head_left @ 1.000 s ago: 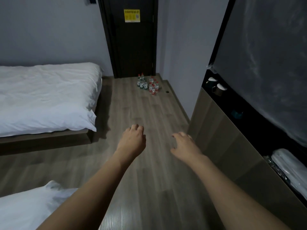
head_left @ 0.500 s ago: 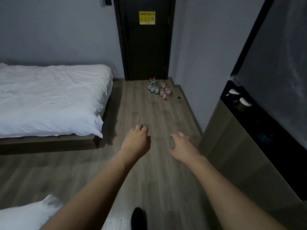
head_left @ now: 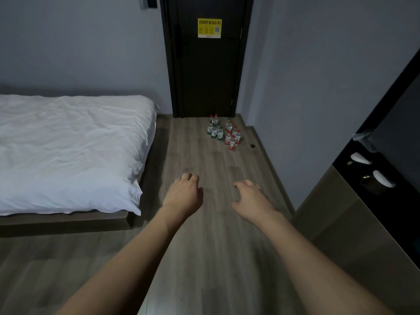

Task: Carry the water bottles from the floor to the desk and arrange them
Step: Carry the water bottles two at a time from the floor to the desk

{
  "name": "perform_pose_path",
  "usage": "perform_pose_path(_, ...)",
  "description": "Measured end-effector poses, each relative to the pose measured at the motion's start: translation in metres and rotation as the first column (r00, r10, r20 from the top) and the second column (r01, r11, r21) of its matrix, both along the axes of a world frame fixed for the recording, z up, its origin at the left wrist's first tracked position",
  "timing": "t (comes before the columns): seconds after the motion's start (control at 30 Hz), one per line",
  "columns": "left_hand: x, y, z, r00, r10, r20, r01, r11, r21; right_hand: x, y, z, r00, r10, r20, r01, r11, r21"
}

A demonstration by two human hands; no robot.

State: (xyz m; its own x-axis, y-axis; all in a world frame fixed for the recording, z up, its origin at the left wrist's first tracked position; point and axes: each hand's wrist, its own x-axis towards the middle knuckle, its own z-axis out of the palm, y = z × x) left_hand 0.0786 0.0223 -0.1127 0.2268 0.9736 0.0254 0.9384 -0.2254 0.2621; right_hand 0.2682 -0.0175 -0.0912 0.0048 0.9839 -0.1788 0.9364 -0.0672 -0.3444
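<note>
The fingers (head_left: 191, 178) of the left hand (head_left: 183, 195) hang loosely curled and those of the right hand (head_left: 252, 198) loosely spread; both hold nothing, stretched out above the floor (head_left: 204, 246). The water bottles (head_left: 223, 131) stand clustered well ahead by the door (head_left: 204, 76), so this looks like the approach. Next comes closing in, stooping and gripping bottles.

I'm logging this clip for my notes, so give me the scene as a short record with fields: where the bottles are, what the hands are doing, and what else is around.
bottles: water bottles stand clustered on the wooden floor by the dark door, some green-labelled, some red-labelled
left hand: left hand held out, fingers loosely curled, holding nothing
right hand: right hand held out, fingers relaxed, holding nothing
task state: no bottle picked up yet
surroundings: bed at left, yellow Wi-Fi sign on the door, small dark round object beside the bottles
</note>
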Motion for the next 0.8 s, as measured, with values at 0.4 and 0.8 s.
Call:
perform_pose_path(0.4,0.003,0.171,-0.028,1.0,-0.017,0.011,0.017,0.999,-0.039,0.01,0.174,-0.031,1.0,-0.009,-0.022,0.008,0.999,-0.035)
perform_pose_path(0.8,0.025,0.38,-0.013,1.0,-0.005,-0.017,0.004,0.999,-0.049,0.049,0.388,-0.03,0.997,-0.012,-0.082,0.013,1.0,0.011)
